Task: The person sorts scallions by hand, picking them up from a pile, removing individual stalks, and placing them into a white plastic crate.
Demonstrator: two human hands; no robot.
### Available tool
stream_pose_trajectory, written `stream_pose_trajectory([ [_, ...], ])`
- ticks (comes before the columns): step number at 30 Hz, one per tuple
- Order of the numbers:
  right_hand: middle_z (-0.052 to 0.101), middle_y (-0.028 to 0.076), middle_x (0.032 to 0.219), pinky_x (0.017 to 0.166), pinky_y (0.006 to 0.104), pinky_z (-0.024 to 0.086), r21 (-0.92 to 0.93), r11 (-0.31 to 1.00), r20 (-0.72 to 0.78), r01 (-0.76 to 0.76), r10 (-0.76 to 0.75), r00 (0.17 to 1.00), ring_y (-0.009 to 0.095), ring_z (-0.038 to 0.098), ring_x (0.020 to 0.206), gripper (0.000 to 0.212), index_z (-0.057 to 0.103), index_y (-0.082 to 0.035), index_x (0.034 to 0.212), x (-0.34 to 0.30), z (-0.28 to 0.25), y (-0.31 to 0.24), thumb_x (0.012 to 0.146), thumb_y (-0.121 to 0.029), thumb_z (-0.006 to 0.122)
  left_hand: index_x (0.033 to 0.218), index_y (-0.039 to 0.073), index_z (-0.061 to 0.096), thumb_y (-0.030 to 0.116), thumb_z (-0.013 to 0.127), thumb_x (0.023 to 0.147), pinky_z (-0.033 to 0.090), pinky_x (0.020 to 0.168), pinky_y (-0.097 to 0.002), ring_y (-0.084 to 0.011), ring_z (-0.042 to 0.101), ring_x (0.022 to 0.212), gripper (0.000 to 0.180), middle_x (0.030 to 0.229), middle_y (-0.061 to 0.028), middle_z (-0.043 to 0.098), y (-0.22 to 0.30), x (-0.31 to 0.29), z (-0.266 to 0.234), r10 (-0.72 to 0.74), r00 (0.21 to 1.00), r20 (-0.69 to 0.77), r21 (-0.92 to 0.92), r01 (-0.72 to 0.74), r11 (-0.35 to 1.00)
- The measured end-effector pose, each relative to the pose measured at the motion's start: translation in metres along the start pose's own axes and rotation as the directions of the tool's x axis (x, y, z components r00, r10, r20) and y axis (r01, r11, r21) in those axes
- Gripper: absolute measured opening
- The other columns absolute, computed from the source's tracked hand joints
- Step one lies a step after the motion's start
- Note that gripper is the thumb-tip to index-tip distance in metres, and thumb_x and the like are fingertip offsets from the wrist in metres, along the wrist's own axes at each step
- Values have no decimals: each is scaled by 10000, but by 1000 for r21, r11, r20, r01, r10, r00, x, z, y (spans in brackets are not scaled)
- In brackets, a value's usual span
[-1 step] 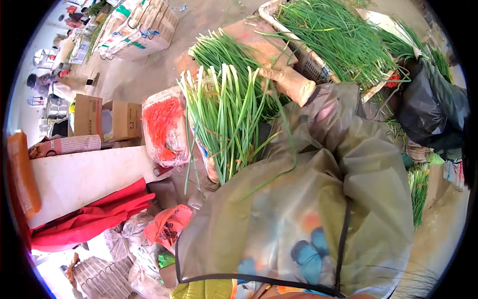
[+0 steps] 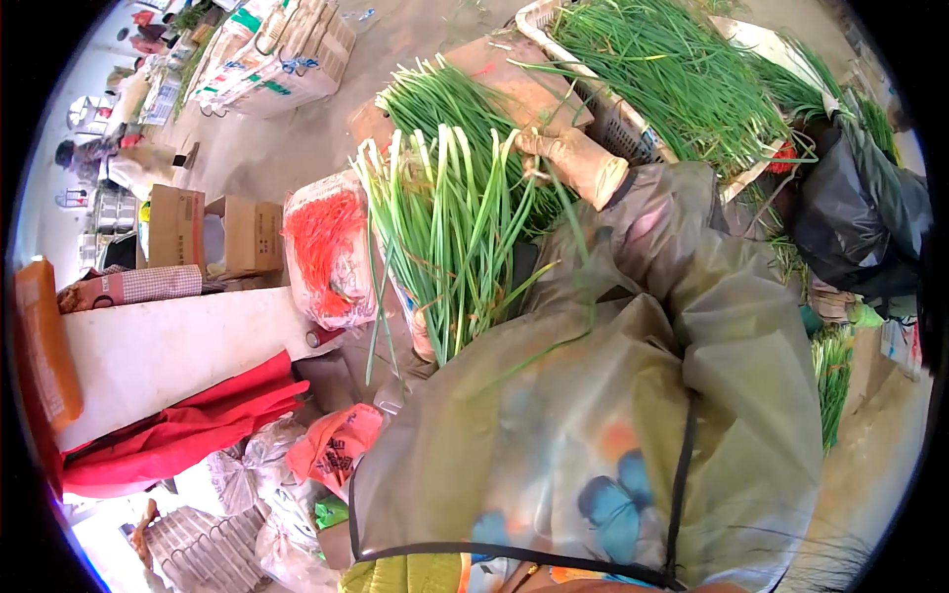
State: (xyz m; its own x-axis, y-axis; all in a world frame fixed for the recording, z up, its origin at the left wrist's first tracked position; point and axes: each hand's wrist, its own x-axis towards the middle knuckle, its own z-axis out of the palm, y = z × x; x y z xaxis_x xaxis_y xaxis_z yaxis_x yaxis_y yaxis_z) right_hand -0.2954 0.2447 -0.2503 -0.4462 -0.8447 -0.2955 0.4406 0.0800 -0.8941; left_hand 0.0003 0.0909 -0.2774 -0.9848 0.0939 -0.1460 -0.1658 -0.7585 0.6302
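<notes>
A bunch of green onions (image 2: 435,227), pale ends up, stands tilted in front of my apron. My left hand (image 2: 423,341) is mostly hidden behind it; a strip of beige glove shows low against the stalks, gripping the bunch. My right hand (image 2: 578,166), in a beige glove, is at the bunch's upper right edge, fingers pinched together. From beside these fingers a long, thin green leaf (image 2: 573,222) hangs down over my sleeve, blurred. Behind the bunch, more green onions (image 2: 445,104) lie on a brown board (image 2: 529,74).
A pale plastic crate (image 2: 623,124) heaped with green onions stands at the far right. Red ties (image 2: 326,252) lie on a wrapped pack at left, near a white board (image 2: 188,341) and cardboard boxes (image 2: 247,239). Another person's dark sleeve (image 2: 855,217) is at right.
The hanging leaf beside my right hand has swung slightly to the right. Both hands and the bunch have hardly moved.
</notes>
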Motion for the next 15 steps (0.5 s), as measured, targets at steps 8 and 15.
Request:
stream_pose_trajectory([
  [8, 608, 76, 949, 657, 268, 490, -324, 912, -462, 251, -385, 799, 175, 578, 770, 145, 595, -27, 906, 1, -80, -30, 843, -83, 477, 1307, 56, 342, 218, 815, 588, 423, 824, -376, -276, 457, 1130, 876, 1263, -176, 450, 3, -5, 3, 26, 1000, -12, -2, -26, 1000],
  [15, 386, -52, 472, 334, 189, 206, -65, 994, -108, 91, -98, 989, 40, 286, 368, 244, 650, -106, 928, -12, -11, -51, 864, -327, 567, 1304, 57, 346, 217, 814, 589, 425, 814, -373, -275, 461, 1124, 869, 1259, -178, 453, 0, -9, 0, 32, 999, -19, -5, -32, 999],
])
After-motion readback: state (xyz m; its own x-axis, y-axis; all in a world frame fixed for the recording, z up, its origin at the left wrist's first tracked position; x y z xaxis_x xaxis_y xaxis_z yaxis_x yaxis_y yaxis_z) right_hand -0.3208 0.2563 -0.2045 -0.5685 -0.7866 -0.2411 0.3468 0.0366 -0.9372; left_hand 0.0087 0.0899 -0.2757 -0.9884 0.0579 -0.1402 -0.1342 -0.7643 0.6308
